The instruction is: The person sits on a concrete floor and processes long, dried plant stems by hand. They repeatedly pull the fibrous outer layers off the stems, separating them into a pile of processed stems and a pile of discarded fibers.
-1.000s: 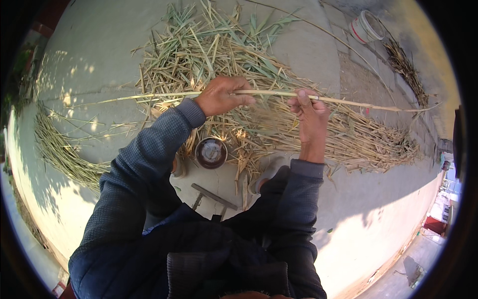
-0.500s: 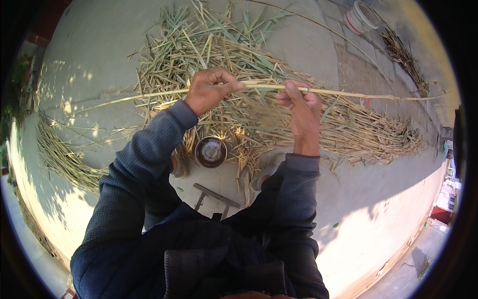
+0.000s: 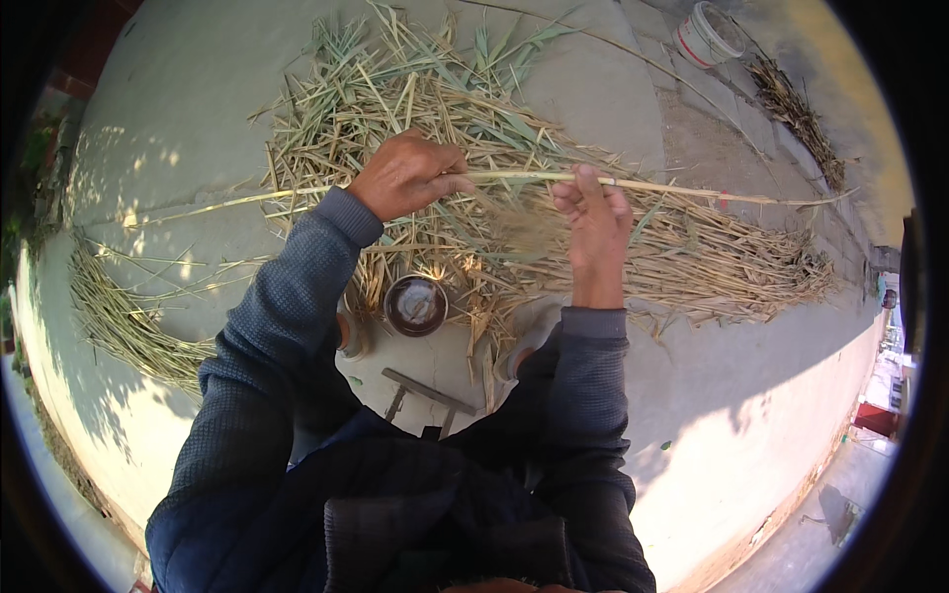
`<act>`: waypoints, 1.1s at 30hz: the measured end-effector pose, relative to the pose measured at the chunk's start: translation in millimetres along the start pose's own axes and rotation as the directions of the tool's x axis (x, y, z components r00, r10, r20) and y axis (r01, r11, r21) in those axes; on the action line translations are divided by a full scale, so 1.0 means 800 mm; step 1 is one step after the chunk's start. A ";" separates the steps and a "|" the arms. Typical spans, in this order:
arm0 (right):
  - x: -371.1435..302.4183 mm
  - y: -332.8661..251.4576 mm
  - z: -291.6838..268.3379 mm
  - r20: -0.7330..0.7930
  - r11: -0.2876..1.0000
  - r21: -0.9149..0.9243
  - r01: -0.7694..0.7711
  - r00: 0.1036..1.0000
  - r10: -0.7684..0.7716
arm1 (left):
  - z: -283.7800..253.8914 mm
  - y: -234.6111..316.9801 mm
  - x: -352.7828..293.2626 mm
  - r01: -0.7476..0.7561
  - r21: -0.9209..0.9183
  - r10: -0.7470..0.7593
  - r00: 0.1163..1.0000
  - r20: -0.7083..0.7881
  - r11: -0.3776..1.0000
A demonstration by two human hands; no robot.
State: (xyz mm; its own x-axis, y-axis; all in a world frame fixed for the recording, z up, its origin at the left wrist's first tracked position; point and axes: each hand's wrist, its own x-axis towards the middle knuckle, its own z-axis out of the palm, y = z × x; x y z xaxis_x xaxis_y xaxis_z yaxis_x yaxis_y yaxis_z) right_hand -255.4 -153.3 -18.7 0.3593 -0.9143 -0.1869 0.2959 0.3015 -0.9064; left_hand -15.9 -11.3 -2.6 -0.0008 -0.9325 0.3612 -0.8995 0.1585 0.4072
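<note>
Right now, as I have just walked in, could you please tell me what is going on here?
A person holds one long, pale stalk crosswise: the left hand grips it, and the right hand pinches it farther right. Below them, a heap of loose stalks and leaves covers part of the ground. A dark round bowl sits at the heap's near edge, and a bundle of thin stalks lies off to the left.
</note>
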 end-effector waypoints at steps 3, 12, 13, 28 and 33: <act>0.005 -0.003 -0.009 0.114 0.997 0.061 -0.035 0.993 0.028 | -0.002 0.003 0.004 0.017 -0.035 -0.016 1.000 0.021 0.999; 0.039 -0.035 -0.076 -0.058 0.997 0.053 -0.061 0.996 0.064 | -0.075 -0.042 -0.033 0.383 0.115 -0.400 0.883 0.247 0.917; 0.035 -0.028 -0.066 0.068 0.998 0.058 -0.029 0.997 0.025 | -0.068 -0.038 -0.031 0.218 0.108 -0.230 0.967 0.110 0.970; -0.001 0.010 0.023 0.253 0.977 -0.211 0.025 0.967 0.030 | 0.025 -0.004 -0.006 0.266 -0.444 -0.241 0.964 0.112 0.856; -0.006 0.010 0.022 0.259 0.980 -0.184 0.070 0.966 -0.021 | 0.039 0.009 -0.002 0.317 -0.703 -0.373 0.925 0.079 0.637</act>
State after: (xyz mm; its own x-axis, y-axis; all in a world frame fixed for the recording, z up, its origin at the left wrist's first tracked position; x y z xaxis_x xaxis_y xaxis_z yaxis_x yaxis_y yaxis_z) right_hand -239.7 -141.5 -18.2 0.5704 -0.8189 -0.0634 0.1524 0.1814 -0.9715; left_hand -35.9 -18.4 -26.6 0.3002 -0.9468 0.1161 -0.2664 0.0337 0.9633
